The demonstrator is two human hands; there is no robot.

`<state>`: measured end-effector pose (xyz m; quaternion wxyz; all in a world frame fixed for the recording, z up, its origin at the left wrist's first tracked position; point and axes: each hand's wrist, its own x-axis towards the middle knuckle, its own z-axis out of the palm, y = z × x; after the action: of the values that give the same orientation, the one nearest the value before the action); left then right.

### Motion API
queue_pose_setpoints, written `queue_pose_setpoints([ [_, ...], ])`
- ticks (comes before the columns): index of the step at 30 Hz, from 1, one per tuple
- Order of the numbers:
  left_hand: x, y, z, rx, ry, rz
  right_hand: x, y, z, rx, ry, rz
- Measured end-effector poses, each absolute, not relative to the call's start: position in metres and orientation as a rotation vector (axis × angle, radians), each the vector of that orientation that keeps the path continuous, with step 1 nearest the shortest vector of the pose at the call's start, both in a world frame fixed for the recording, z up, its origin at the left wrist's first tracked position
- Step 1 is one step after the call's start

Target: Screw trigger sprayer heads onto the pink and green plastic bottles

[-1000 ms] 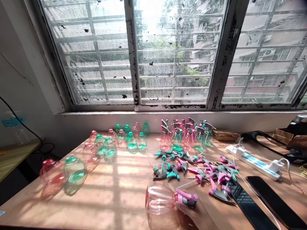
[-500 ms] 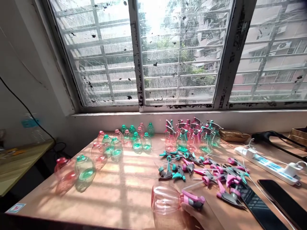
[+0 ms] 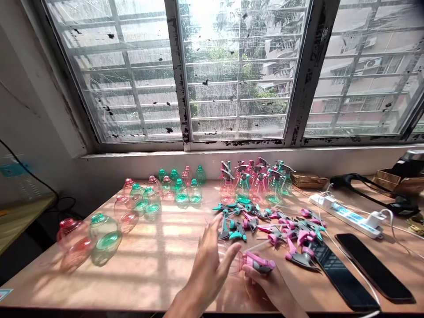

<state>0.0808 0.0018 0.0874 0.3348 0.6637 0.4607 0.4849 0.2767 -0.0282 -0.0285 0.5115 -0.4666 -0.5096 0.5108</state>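
Observation:
My right hand (image 3: 270, 285) is closed around the neck of a pink spray bottle (image 3: 258, 262) with a pink and grey trigger head, which lies on its side above the front of the table. Over the bottle's clear body, my left hand (image 3: 208, 260) has its fingers stretched and its thumb apart; it hides much of the body, and whether it touches is hard to tell. Just beyond both hands lies a pile of loose trigger heads (image 3: 274, 227) in pink, teal and grey, with thin tubes.
Open pink and green bottles, such as a green one (image 3: 106, 238), stand at left. Bottles with trigger heads (image 3: 243, 187) are grouped by the window wall. On the right are a power strip (image 3: 347, 216), a phone (image 3: 374, 267) and a second phone (image 3: 344, 278).
My left hand has come into view and reached over the bottle's body. The right hand keeps its hold at the bottle's neck. The whole view has shifted slightly toward the right.

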Motion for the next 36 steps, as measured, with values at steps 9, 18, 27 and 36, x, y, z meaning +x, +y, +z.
queue_pose_setpoints([
  [9, 0.030, 0.017, 0.006, 1.288, 1.204, 1.125, 0.285, 0.003, -0.035, -1.097, -1.234, 1.200],
  [18, 0.032, 0.017, 0.000, 1.230, 1.025, 1.151, 0.280, 0.002, -0.019, -1.063, -1.229, 1.257],
  [27, 0.025, 0.015, -0.013, 1.277, 0.902, 1.051, 0.287, 0.002, -0.024, -1.012, -1.152, 1.261],
  [36, 0.024, 0.015, -0.038, 1.469, 0.794, 1.011, 0.289, 0.003, -0.026, -0.976, -1.125, 1.293],
])
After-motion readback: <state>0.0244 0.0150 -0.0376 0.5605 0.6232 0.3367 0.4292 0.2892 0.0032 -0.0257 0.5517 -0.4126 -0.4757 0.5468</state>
